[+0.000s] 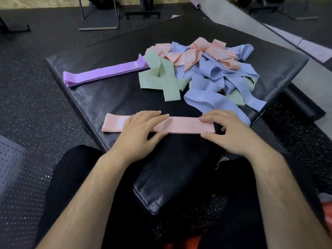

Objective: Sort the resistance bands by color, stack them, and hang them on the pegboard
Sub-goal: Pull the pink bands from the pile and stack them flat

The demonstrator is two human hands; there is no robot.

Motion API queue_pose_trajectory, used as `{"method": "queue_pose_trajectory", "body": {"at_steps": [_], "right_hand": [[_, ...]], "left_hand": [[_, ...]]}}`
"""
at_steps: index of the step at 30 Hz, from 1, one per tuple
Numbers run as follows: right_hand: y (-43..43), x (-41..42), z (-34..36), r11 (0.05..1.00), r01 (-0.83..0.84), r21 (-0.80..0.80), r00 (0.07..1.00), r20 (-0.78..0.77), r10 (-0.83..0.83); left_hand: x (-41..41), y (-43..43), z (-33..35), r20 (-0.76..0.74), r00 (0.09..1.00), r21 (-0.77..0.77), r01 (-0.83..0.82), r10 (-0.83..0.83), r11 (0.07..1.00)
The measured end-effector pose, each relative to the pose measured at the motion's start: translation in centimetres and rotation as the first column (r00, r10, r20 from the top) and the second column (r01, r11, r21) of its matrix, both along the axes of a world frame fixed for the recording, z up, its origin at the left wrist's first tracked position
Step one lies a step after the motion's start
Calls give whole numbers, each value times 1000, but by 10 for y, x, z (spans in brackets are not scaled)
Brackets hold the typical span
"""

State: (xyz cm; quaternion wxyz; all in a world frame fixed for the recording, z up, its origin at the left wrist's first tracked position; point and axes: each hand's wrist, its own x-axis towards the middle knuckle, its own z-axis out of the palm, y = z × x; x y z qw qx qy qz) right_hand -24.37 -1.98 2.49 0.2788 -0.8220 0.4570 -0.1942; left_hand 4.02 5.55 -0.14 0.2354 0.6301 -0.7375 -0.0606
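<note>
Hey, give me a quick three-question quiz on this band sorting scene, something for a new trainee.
1. True or false: the purple stack lies flat, apart from the pink stack.
2. Which colours are in the unsorted pile? A) pink, blue and green B) purple and yellow C) blue only
3. Fill in: the left hand and the right hand both rest on the ____ stack.
Key: 1 true; 2 A; 3 pink.
</note>
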Motion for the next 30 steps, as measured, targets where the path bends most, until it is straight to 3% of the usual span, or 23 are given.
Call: {"method": "queue_pose_trajectory", "body": {"at_steps": [12, 17, 25, 30], "right_hand": [[7, 4, -6, 995, 47, -82, 999, 9, -47], [12, 5, -6, 986, 75, -148, 997, 34, -71], [-10, 10, 5, 893, 274, -357, 961, 137, -240], [-38, 4, 15, 852, 366, -374, 931, 162, -329]], "left_hand": [[-23, 4, 2, 66, 998, -31, 23, -21, 999], [-27, 3, 3, 23, 1000, 13, -12, 12, 1000], [-67, -40, 31, -40, 998, 5, 49, -49, 999], [-95, -94, 55, -10, 996, -62, 89, -89, 994]]}}
